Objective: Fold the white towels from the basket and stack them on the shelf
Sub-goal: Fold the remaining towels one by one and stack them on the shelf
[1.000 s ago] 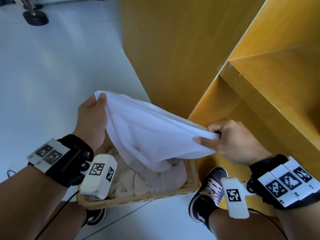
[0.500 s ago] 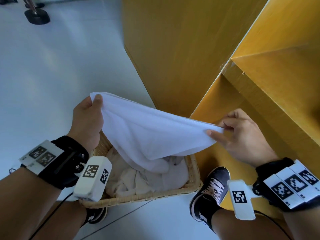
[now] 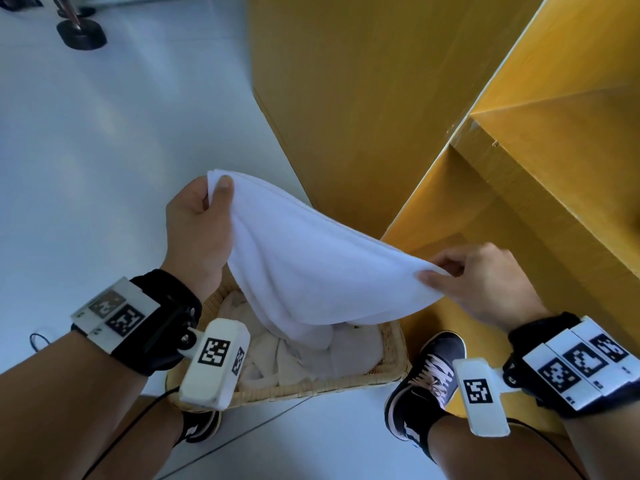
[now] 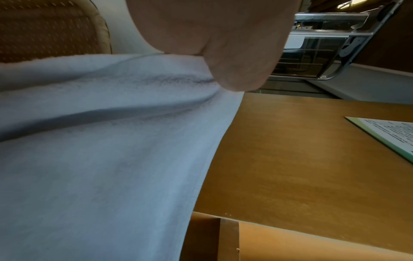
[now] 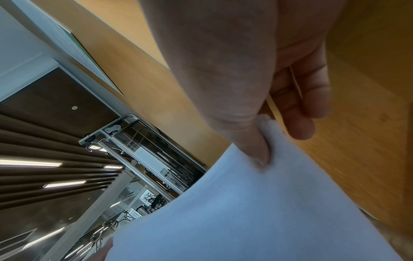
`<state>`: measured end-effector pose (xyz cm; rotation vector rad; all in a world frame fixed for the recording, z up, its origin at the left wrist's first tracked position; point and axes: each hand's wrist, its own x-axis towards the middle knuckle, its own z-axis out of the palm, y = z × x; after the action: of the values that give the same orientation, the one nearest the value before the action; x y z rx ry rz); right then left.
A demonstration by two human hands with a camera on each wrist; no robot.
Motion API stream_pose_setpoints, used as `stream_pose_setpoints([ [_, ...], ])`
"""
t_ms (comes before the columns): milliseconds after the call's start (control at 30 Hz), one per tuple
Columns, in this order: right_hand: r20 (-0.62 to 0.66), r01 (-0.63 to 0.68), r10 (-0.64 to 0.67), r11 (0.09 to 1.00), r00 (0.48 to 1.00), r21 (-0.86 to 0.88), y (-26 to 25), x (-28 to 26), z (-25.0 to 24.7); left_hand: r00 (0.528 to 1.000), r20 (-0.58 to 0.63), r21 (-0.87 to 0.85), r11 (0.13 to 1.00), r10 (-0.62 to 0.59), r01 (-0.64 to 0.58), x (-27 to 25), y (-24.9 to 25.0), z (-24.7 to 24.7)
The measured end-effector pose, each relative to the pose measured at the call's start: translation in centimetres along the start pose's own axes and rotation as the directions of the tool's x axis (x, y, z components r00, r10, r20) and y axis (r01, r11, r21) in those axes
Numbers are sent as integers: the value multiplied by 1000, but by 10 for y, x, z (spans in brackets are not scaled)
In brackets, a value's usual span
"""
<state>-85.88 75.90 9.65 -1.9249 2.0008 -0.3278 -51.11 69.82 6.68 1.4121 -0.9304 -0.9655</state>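
Left hand [image 3: 199, 233], at about nine o'clock in the head view: thumb and fingers clamped on one corner of the white towel [image 3: 311, 271], raised above the basket. The left wrist view confirms cloth pinched under the thumb.

Towel: stretched between both hands over the centre of the view, its lower edge sagging down into the basket. It appears already doubled, with layered edges visible at the left corner. Judged step: the fold is in progress in mid-air, with nothing yet placed on the shelf.

Basket [image 3: 394, 362], at six o'clock, on the floor [image 3: 104, 150] between the person's shoes: a woven tray holding a loose heap of further pale towels [image 3: 311, 358], unfolded. The number cannot be told.

Right hand [image 3: 485, 282], at about three o'clock: thumb and forefinger pinched on the opposite corner, remaining fingers loosely curled behind, as the right wrist view shows.

Shelf [image 3: 536, 209], from one to four o'clock: yellow wooden compartments just beside the right hand. No towels are visible in the parts shown.

Next move, as judged: bring the two corners together for a further fold, keeping edges aligned and the hanging end clear of the heap, then carry the towel to a compartment.
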Motion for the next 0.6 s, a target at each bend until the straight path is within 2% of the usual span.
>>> stream_pose_setpoints([
  [133,130,-86,102,988,986,-129,-8,2,6,991,47,0,992,124,-124,-6,6,6],
  [267,289,-124,208,951,935,-283,-20,5,13,961,158,43,971,227,-237,-20,18,17],
  [367,315,-145,250,935,916,-323,-29,7,18,923,251,76,945,290,-318,-31,25,26],
  [433,299,-135,188,973,936,-188,-31,9,23,899,315,75,937,303,-342,-38,29,32],
  [500,257,-92,51,984,965,151,-40,9,26,861,395,41,930,321,-365,-45,31,38],
  [567,246,-24,-100,889,964,457,-53,7,28,809,477,25,915,344,-404,-50,31,41],
  [600,254,-7,-160,834,954,552,-60,7,30,788,506,26,906,352,-421,-52,31,42],
])
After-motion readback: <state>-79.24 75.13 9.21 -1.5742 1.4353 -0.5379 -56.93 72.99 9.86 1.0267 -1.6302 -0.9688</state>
